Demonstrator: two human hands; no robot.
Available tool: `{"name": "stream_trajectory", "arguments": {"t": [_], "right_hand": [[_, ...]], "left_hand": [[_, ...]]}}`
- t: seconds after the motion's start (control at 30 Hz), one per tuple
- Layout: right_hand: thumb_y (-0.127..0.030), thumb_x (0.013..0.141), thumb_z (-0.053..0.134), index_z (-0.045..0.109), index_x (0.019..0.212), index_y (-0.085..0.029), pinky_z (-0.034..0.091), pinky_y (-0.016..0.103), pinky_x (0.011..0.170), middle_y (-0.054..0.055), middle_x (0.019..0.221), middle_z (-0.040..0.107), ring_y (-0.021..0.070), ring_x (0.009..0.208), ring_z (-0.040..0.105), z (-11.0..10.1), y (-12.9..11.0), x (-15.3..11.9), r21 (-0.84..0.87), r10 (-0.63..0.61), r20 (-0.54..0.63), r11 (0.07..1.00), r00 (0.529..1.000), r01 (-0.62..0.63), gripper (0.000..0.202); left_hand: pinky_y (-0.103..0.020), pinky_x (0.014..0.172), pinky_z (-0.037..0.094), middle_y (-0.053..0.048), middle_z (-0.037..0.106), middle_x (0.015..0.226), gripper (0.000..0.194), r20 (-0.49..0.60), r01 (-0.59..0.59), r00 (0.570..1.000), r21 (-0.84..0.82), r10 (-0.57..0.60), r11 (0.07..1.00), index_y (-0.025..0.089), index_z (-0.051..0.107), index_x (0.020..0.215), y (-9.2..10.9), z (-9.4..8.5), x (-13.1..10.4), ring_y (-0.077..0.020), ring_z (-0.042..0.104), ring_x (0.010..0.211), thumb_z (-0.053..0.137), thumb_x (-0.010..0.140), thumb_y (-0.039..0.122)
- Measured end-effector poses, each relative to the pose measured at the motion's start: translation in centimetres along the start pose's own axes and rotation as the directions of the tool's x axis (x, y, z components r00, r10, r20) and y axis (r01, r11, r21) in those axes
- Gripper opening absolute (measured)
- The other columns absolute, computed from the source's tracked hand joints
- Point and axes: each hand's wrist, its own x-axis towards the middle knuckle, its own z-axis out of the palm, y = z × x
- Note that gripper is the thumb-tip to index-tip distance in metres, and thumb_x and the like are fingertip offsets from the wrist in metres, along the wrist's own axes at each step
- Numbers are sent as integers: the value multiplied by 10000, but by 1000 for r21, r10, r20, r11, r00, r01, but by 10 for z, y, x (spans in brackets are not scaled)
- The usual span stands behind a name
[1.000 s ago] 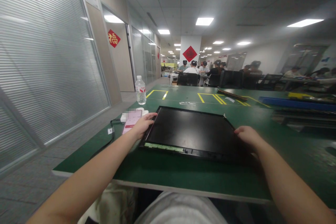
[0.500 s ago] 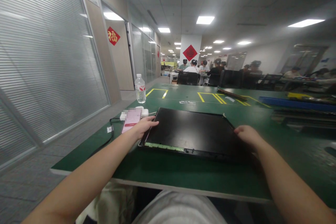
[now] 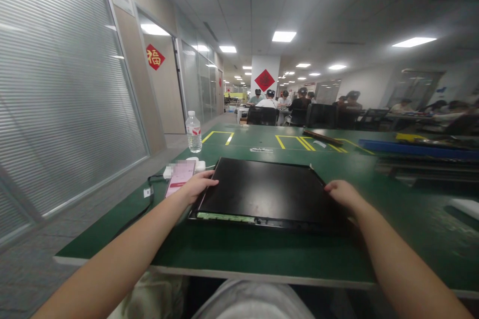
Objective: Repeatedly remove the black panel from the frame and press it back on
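Two sides | I'm watching left hand (image 3: 196,187) gripping black panel (image 3: 265,189), right hand (image 3: 345,195) gripping its opposite edge | likely steadying it

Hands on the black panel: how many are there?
2: the left hand at the left edge of the black panel, the right hand at its right edge.

Left hand (image 3: 198,187) seemingly farther over panel (image 3: 262,187), white object (image 3: 466,207) newly visible
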Motion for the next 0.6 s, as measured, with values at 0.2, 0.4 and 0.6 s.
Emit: {"name": "stream_trajectory", "arguments": {"t": [0.2, 0.4, 0.6], "right_hand": [[8, 680, 562, 778, 853, -149, 495, 260, 765, 103, 933, 761, 216, 874, 700, 0, -2, 0, -9, -29, -9, 1000, 1000, 29, 318], [5, 662, 580, 772, 794, -175, 494, 266, 756, 83, 865, 759, 210, 820, 698, 1, -4, -1, 10, -27, -29, 1000, 999, 27, 294], [-1, 645, 589, 767, 774, -181, 485, 265, 758, 72, 853, 754, 207, 825, 692, 1, -6, -3, -5, -31, -33, 1000, 999, 31, 284]], "left_hand": [[-346, 576, 603, -56, 778, 745, 581, -15, -10, 1000, 16, 10, 1000, 151, 649, 1223, 4, 2, -5, -242, 732, 582, 740, 661, 35], [-355, 568, 607, -67, 793, 799, 566, -27, -6, 1000, 13, 6, 1000, 167, 664, 1206, 2, 3, -6, -245, 735, 577, 738, 659, 40], [-349, 619, 618, -73, 800, 872, 547, -41, -34, 999, -4, 34, 999, 168, 669, 1167, 0, 2, -5, -246, 753, 643, 775, 640, 68]]}}
